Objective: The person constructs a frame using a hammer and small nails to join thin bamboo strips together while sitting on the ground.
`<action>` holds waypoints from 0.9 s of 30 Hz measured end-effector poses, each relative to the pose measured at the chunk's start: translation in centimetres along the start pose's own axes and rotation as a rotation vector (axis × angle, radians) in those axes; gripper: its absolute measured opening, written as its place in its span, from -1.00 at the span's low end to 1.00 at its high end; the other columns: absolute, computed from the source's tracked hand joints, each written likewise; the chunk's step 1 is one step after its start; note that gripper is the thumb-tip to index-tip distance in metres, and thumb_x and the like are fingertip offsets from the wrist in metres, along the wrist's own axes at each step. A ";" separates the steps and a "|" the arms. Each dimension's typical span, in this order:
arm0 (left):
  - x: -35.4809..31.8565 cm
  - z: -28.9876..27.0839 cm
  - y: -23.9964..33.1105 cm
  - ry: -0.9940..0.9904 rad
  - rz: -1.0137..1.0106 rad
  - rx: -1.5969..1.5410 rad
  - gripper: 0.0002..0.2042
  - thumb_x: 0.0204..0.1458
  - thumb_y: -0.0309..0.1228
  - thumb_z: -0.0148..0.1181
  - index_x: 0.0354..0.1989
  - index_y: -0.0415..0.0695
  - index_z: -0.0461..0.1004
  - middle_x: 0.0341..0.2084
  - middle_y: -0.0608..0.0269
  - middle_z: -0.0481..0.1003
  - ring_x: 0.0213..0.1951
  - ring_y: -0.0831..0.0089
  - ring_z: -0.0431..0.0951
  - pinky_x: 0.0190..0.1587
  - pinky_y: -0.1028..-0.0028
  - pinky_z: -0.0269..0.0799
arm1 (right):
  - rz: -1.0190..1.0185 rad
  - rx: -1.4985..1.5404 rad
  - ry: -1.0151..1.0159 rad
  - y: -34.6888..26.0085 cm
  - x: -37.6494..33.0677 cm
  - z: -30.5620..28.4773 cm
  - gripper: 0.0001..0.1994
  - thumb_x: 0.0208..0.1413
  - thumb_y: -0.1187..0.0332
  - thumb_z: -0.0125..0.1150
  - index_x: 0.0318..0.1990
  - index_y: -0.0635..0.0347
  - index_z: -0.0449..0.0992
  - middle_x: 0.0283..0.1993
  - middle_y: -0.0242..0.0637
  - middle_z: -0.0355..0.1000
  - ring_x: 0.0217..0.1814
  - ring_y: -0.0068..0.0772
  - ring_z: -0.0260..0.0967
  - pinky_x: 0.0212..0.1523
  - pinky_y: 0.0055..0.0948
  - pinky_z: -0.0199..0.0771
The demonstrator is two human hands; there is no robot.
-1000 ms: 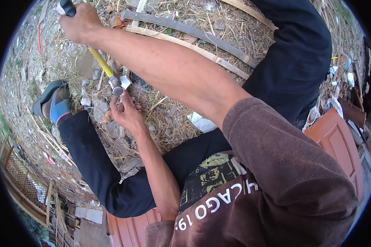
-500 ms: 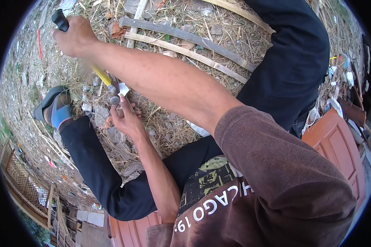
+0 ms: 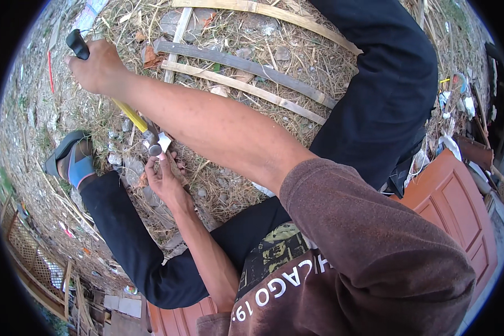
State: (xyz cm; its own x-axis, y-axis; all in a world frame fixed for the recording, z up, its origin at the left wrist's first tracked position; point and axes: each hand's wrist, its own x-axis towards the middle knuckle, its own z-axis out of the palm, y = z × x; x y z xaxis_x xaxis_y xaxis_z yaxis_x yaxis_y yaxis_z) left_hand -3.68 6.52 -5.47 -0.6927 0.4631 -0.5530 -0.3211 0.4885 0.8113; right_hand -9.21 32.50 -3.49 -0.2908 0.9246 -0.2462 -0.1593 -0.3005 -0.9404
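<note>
Bright, even daylight on my feed

Soft shadows, no real glare; heavy fisheye bending at the black rim, centre pretty sharp.

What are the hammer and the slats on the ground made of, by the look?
Hammer: head looks like bare steel, grey with a bright glint; shaft yellow, glossy, probably fibreglass or painted; black grip in the right hand, likely rubber. Slats: weathered wood, grey to pale tan, matte, grain lines showing. The small piece in the left hand is too hidden to tell.
</note>
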 end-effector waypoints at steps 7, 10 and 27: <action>0.0 -0.4 0.1 -0.050 0.001 -0.025 -0.80 0.25 -0.33 0.19 -0.11 -0.16 0.38 -0.35 0.18 0.56 -0.49 0.54 0.49 -0.50 0.60 0.38 | -0.031 0.015 0.065 0.1 -0.9 0.0 -0.64 0.14 0.15 0.23 -0.46 0.32 0.50 -0.48 0.03 0.51 -0.36 0.01 0.53 -0.22 -0.16 0.49; 0.3 -0.7 -0.3 -0.046 0.005 -0.044 -0.80 0.24 -0.34 0.20 -0.10 -0.14 0.36 -0.33 0.08 0.60 -0.52 0.55 0.50 -0.52 0.60 0.38 | -0.028 0.035 0.050 -1.3 -2.2 -0.5 -0.66 0.16 0.16 0.21 -0.42 0.32 0.50 -0.48 0.03 0.51 -0.37 -0.02 0.53 -0.25 -0.17 0.49; 0.1 -0.3 -0.3 -0.024 0.006 -0.019 -0.79 0.25 -0.33 0.20 -0.07 -0.14 0.39 -0.34 0.11 0.61 -0.54 0.54 0.43 -0.52 0.60 0.31 | -0.082 -0.023 -0.026 -0.7 -0.8 0.7 -0.70 0.10 0.19 0.24 -0.41 0.32 0.52 -0.46 0.07 0.52 -0.32 0.05 0.55 -0.18 -0.13 0.52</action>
State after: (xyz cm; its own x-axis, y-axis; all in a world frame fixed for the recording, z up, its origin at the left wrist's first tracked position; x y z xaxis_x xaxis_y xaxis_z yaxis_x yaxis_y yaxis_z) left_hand -3.84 6.14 -5.69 -0.6792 0.4832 -0.5524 -0.3294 0.4719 0.8178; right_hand -9.55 31.76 -2.49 -0.3023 0.9394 -0.1620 -0.1621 -0.2181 -0.9624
